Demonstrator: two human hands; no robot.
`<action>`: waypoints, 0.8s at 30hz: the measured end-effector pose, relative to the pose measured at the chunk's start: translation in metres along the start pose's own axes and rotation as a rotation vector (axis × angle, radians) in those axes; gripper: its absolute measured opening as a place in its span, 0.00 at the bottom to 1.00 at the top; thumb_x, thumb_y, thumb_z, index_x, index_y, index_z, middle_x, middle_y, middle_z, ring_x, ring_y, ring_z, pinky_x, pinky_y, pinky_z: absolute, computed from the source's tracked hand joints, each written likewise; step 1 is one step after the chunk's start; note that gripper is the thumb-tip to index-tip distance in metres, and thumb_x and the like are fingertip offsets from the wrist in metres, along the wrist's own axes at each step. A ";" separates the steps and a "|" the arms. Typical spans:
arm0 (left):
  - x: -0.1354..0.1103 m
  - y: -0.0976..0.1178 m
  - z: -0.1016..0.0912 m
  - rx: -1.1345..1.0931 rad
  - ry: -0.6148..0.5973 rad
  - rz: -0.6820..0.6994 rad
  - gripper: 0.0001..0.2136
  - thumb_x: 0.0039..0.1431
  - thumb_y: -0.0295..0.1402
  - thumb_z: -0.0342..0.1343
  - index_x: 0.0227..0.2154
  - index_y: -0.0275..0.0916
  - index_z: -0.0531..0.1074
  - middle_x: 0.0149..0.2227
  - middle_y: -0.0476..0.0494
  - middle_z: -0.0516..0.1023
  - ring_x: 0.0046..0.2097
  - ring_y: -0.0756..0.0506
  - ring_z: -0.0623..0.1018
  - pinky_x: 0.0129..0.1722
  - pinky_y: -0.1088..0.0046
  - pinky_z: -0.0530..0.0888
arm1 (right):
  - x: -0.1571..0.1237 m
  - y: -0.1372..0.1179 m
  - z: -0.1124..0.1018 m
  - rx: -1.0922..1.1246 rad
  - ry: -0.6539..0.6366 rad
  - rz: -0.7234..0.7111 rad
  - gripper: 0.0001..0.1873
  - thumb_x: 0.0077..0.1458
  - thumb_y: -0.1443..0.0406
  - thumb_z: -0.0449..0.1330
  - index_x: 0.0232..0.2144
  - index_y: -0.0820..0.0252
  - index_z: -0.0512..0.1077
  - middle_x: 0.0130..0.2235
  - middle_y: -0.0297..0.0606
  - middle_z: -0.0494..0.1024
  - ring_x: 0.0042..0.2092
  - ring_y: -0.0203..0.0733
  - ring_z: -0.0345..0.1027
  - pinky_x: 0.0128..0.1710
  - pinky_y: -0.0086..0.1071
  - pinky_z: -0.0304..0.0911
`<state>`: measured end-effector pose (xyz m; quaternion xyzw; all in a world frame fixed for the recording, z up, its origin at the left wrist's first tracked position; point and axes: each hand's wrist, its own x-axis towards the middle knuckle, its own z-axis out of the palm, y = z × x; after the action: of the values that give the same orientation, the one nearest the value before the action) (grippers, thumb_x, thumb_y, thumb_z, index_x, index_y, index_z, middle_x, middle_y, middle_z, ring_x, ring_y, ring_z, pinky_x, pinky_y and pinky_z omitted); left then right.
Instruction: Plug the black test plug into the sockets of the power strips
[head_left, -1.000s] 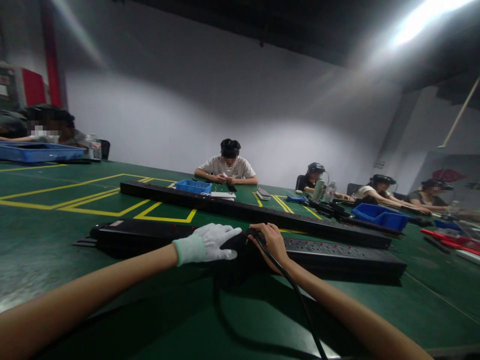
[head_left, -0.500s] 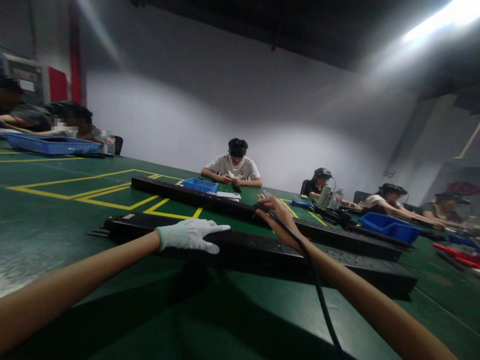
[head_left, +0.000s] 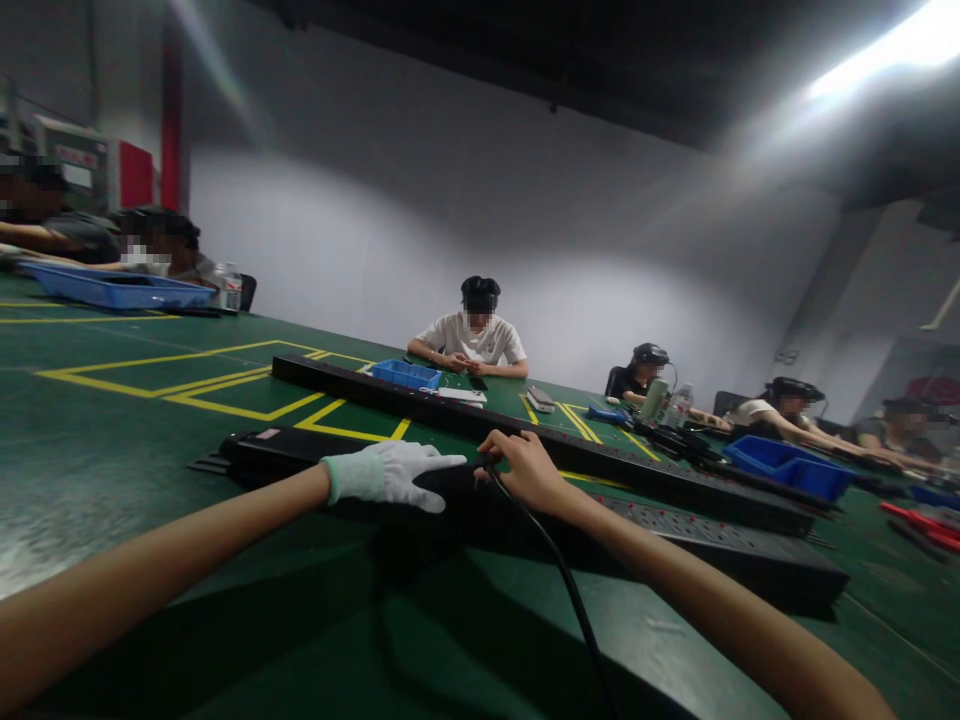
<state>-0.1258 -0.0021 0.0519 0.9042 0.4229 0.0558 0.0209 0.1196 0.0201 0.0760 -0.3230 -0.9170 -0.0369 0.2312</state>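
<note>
A long black power strip lies across the green table in front of me. My left hand, in a white glove, rests flat on the strip's top with its fingers stretched out. My bare right hand is just to the right of it, fingers curled on a black plug whose cable runs back along my right forearm. The plug sits at the strip's top face; whether it is in a socket is hidden by my fingers.
A second long black strip lies farther back, parallel to mine. Blue bins and a blue tray stand on the table. Several other people sit along the far and left edges. Yellow lines mark the table's surface.
My right hand, which was raised over the far strip with the plug, has come down and left to the near strip beside my left hand. The left hand has stayed on the strip.
</note>
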 end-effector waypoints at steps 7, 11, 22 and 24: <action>0.002 0.000 0.004 0.031 0.014 -0.016 0.35 0.53 0.59 0.42 0.62 0.52 0.46 0.50 0.41 0.68 0.48 0.37 0.70 0.46 0.64 0.64 | -0.017 -0.010 0.023 -0.082 0.136 -0.036 0.16 0.50 0.68 0.61 0.42 0.55 0.67 0.39 0.36 0.76 0.42 0.42 0.67 0.53 0.43 0.48; 0.001 0.003 0.003 0.026 0.023 -0.018 0.34 0.54 0.59 0.42 0.61 0.52 0.47 0.48 0.42 0.69 0.46 0.39 0.71 0.44 0.66 0.64 | -0.029 -0.011 0.034 -0.045 0.225 -0.010 0.17 0.50 0.71 0.59 0.44 0.56 0.66 0.40 0.37 0.75 0.43 0.43 0.66 0.52 0.41 0.51; 0.011 0.014 0.007 0.088 0.065 -0.003 0.35 0.53 0.59 0.43 0.61 0.49 0.49 0.47 0.41 0.70 0.45 0.38 0.72 0.43 0.65 0.65 | -0.032 -0.010 0.031 -0.054 0.157 -0.027 0.16 0.52 0.67 0.58 0.45 0.59 0.65 0.38 0.40 0.76 0.40 0.44 0.67 0.46 0.39 0.55; 0.018 0.021 0.009 0.100 0.095 0.016 0.36 0.52 0.60 0.43 0.60 0.46 0.52 0.46 0.40 0.71 0.45 0.38 0.72 0.43 0.64 0.65 | -0.035 -0.011 0.031 -0.054 0.154 -0.048 0.19 0.52 0.66 0.58 0.48 0.61 0.63 0.43 0.43 0.74 0.44 0.45 0.66 0.48 0.40 0.54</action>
<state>-0.0973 -0.0016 0.0459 0.9038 0.4184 0.0774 -0.0448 0.1243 -0.0021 0.0333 -0.3034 -0.9025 -0.0916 0.2916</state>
